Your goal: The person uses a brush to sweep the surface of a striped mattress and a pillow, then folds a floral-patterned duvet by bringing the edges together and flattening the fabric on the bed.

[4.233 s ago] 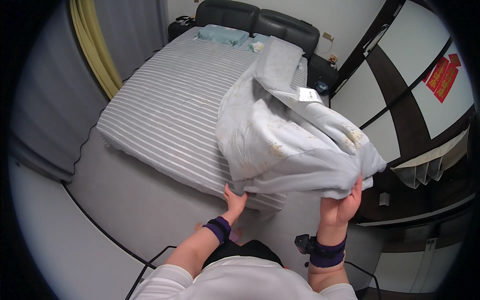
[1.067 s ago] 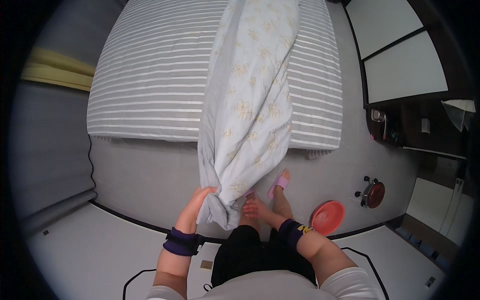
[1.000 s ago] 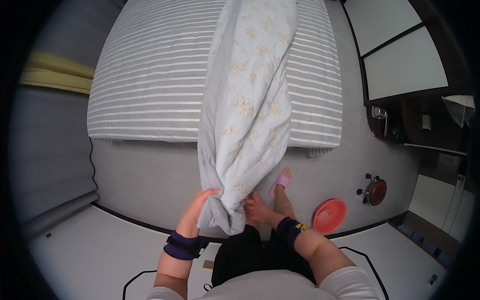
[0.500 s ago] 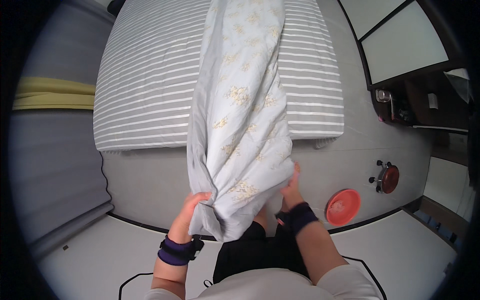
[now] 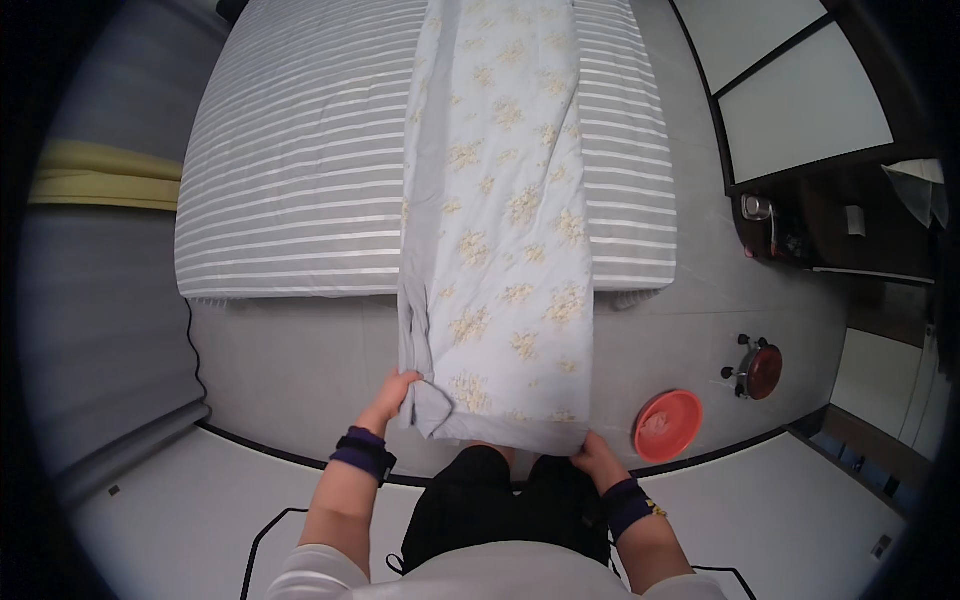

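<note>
A long folded quilt (image 5: 515, 200), pale with yellow flower sprigs and a grey edge strip on its left, runs down the middle of the bed (image 5: 290, 200) and hangs past its near end toward me. My left hand (image 5: 392, 393) is closed on the quilt's near left corner, where the grey fabric bunches and folds over. At the near right corner, my right hand (image 5: 598, 460) grips the edge, its fingertips partly hidden by the cloth. Between my hands the near edge is stretched fairly straight, above my knees.
On the floor to the right stand a red basin (image 5: 668, 426) with something pale inside and a small round stool (image 5: 763, 371) on castors. A dark cabinet (image 5: 840, 225) lines the right side. Grey curtains (image 5: 105, 300) with a yellow band (image 5: 110, 178) hang at the left.
My right hand has come down toward me with the quilt's right corner, and the near end is now flatter and squarer. The left hand keeps its hold and has risen slightly.
</note>
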A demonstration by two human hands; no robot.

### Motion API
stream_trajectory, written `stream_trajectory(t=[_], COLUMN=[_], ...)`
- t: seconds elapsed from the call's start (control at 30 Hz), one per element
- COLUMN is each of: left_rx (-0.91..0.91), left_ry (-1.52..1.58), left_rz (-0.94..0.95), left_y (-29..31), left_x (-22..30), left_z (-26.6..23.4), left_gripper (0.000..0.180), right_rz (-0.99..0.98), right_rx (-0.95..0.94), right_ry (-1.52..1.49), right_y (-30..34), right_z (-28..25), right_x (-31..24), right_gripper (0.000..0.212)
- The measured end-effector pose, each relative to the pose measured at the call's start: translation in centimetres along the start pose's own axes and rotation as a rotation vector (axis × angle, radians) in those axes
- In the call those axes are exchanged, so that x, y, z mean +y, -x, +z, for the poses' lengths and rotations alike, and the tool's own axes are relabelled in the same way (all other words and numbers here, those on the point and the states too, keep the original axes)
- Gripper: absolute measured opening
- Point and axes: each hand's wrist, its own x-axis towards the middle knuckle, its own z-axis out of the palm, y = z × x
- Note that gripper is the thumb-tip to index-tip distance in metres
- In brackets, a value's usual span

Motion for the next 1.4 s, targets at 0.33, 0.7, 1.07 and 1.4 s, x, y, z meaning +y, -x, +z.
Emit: stream_trajectory(t=[0.33, 0.7, 1.07, 1.4], left_rx=[0.054, 0.208, 0.236, -0.276], left_ry=[0.083, -0.016, 0.155, 0.262], left_rz=[-0.01, -0.068, 0.31, -0.152], left_y=[2.1, -11.4, -18.9, -16.2], left_x=[-0.3, -2.4, -1.0, -2.8], left_z=[-2.2, 4.5, 4.0, 2.9], left_gripper=[0.032, 0.09, 0.093, 0.045], right_rz=[0.501, 0.473, 0.471, 0.367], right_rx=[0.036, 0.362, 0.099, -0.072], right_ry=[-1.192, -1.18, -0.885, -1.154], right_y=[-2.0, -3.1, -1.0, 1.6], right_z=[0.6, -2.4, -4.0, -2.2], right_x=[2.9, 2.6, 1.0, -2.0], right_gripper=[0.025, 0.053, 0.053, 0.053])
